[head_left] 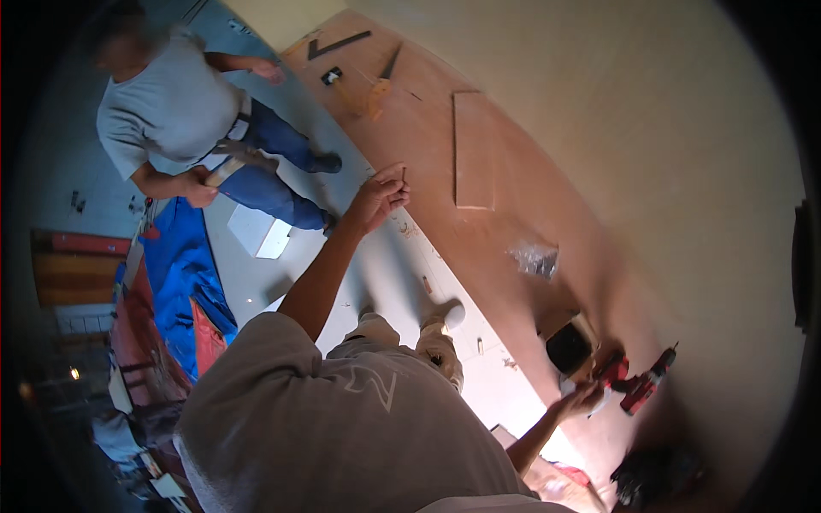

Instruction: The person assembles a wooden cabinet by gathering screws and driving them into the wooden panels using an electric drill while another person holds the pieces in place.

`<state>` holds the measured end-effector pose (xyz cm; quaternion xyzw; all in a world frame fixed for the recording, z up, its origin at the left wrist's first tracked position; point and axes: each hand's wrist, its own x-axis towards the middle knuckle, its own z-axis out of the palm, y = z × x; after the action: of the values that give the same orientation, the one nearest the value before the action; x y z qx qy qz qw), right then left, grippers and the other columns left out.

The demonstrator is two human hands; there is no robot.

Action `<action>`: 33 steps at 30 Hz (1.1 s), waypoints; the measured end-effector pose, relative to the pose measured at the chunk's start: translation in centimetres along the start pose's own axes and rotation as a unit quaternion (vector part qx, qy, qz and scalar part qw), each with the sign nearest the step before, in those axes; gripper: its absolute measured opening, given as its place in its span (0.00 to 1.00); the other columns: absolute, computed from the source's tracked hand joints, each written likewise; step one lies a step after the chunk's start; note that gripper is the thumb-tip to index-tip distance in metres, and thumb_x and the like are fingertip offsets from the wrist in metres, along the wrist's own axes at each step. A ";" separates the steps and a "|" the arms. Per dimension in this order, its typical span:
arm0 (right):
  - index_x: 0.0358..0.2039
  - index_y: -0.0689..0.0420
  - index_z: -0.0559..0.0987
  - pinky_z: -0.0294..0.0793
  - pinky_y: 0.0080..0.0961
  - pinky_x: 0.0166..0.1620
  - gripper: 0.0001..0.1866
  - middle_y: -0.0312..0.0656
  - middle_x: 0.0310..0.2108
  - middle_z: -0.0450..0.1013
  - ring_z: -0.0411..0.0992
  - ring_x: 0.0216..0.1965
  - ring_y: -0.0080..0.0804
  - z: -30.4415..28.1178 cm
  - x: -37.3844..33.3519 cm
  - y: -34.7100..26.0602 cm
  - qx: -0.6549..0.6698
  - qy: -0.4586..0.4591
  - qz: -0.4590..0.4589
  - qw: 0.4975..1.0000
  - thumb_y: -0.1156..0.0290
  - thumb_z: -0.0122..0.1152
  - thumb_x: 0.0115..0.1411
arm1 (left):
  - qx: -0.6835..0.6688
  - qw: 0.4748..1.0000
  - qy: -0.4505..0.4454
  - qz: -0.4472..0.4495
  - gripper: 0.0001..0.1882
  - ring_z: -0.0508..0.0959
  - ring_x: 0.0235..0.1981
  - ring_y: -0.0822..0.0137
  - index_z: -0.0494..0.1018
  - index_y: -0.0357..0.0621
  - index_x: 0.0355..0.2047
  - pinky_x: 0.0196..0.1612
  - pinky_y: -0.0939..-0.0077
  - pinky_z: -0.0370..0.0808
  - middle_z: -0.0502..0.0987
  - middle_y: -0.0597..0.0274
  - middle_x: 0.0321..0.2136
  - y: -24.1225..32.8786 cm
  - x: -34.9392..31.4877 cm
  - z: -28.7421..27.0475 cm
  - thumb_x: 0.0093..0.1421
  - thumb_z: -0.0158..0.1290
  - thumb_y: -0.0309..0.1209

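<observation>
Raised over the table edge, my left hand (376,202) pinches a small thin brown piece (404,173) between its fingers; its exact kind is too small to make out. Down at the right, my right hand (583,398) is beside a red power tool (612,371) and a small white object. Its fingers are partly hidden, so their grip is unclear. A second red tool, a drill (650,380) with a bit, lies just beyond. An open cardboard box (568,342) with a dark inside stands next to the right hand.
The long brown work table (513,248) bears a rectangular wooden board (473,150), a clear plastic bag (536,259), a handsaw (382,85) and a dark square (339,44). Another person (184,111) stands at the left, holding a piece of wood. A blue tarp (181,265) lies beyond.
</observation>
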<state>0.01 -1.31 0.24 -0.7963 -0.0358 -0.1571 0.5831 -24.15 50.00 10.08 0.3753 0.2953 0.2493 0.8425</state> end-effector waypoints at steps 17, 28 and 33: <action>0.47 0.64 0.63 0.73 0.25 0.32 0.24 0.44 0.32 0.73 0.71 0.31 0.33 -5.8 8.7 8.5 -0.122 0.046 0.142 0.981 0.66 0.58 0.53 | 0.003 0.975 0.027 0.219 0.20 0.73 0.36 0.69 0.61 0.42 0.50 0.44 0.73 0.69 0.73 0.61 0.32 8.3 -3.7 -0.9 0.57 0.49 0.28; 0.45 0.63 0.66 0.73 0.26 0.32 0.25 0.42 0.30 0.73 0.71 0.30 0.34 -3.7 12.7 8.3 -0.210 -0.008 0.137 0.968 0.63 0.60 0.50 | -0.049 0.967 0.047 0.247 0.05 0.75 0.40 0.64 0.69 0.43 0.35 0.47 0.68 0.71 0.75 0.59 0.33 8.3 -4.3 -0.9 0.57 0.49 0.26; 0.45 0.62 0.67 0.73 0.27 0.32 0.26 0.42 0.30 0.73 0.72 0.29 0.35 -3.2 14.8 7.6 -0.240 -0.024 0.116 0.964 0.62 0.61 0.48 | -0.055 0.966 0.012 0.252 0.03 0.75 0.38 0.65 0.69 0.42 0.31 0.44 0.69 0.72 0.75 0.57 0.34 8.0 -4.1 -1.4 0.56 0.49 0.25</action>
<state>15.23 -8.61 -1.58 -0.9149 0.0816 -0.0733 0.3885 -29.56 52.81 16.77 0.3878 0.1866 0.4741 0.7681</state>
